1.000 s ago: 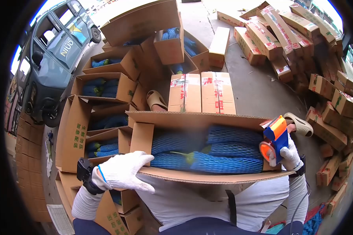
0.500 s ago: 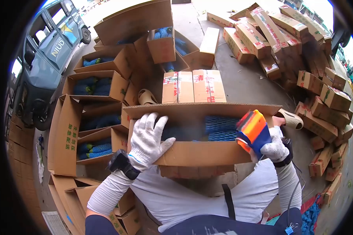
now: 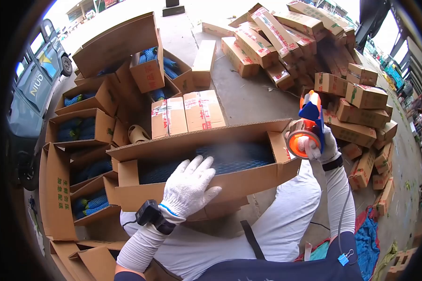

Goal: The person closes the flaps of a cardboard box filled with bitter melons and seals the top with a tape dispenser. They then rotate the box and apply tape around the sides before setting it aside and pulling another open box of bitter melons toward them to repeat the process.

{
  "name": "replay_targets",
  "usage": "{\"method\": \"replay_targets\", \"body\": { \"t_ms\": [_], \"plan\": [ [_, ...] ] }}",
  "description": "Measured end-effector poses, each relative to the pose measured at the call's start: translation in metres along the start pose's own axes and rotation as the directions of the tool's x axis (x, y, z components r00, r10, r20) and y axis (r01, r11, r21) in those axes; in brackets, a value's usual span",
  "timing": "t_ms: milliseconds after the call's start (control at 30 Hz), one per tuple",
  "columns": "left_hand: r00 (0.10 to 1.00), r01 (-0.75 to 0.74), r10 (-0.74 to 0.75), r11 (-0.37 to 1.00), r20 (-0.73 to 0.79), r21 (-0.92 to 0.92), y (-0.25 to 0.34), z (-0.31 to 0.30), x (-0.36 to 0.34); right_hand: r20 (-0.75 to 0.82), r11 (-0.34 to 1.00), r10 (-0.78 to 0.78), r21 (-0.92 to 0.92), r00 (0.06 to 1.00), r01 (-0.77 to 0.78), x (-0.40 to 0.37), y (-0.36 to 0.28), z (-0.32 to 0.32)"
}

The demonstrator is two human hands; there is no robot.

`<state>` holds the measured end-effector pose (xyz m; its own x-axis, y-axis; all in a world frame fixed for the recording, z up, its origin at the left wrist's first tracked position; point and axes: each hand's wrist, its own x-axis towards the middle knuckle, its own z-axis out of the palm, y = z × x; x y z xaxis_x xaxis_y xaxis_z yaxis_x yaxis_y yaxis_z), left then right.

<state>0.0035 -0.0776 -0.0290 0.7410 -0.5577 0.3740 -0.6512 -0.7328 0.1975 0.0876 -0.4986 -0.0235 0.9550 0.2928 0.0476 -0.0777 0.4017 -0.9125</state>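
Open brown cardboard box runs roughly 9 to 3 o'clock; blue-netted bundles inside; orange-and-blue tape dispenser held at 2 o'clock.

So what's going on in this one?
A seated person's gloved left hand lies at the near edge of an open cardboard box with blue-netted produce inside. The gloved right hand holds an orange-and-blue tape dispenser by the box's right end. Taped boxes sit just beyond.

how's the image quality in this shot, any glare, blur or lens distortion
Head view: black vignette and fisheye bending at the edges; background at the top washed out to white; a hazy smudge over the blue netting in the open carton; print on the sealed cartons looks soft.
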Motion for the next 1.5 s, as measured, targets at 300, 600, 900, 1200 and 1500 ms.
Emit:
{"method": "replay_targets", "body": {
  "t_ms": [300, 600, 900, 1200, 1500],
  "plan": [
    [0.997, 0.048, -0.05, 0.998, -0.055, -0.04, 0.01, 0.008, -0.014, 0.068, 0.913, 0.336, -0.268, 0.939, -0.307, 0.027, 0.058, -0.003],
    [0.938, 0.017, -0.034, 0.998, 0.346, 0.054, -0.003, 0.007, 0.016, 0.077, 0.902, -0.017, -0.428, 0.997, 0.048, 0.003, 0.027, 0.012],
    [0.927, 0.322, -0.231, 0.895, -0.297, 0.309, -0.047, 0.019, 0.044, 0.091, 0.908, 0.294, -0.337, 0.951, -0.248, -0.015, 0.068, 0.001],
    [0.944, 0.328, -0.33, 0.938, -0.001, 0.108, 0.013, 0.014, -0.041, 0.154, 0.958, 0.225, -0.214, 0.962, -0.189, -0.024, 0.049, 0.087],
    [0.923, 0.371, -0.363, 0.927, -0.124, 0.047, 0.002, 0.024, -0.036, 0.338, 0.718, 0.626, -0.601, 0.703, -0.35, 0.087, 0.063, 0.147]
  ]
}}
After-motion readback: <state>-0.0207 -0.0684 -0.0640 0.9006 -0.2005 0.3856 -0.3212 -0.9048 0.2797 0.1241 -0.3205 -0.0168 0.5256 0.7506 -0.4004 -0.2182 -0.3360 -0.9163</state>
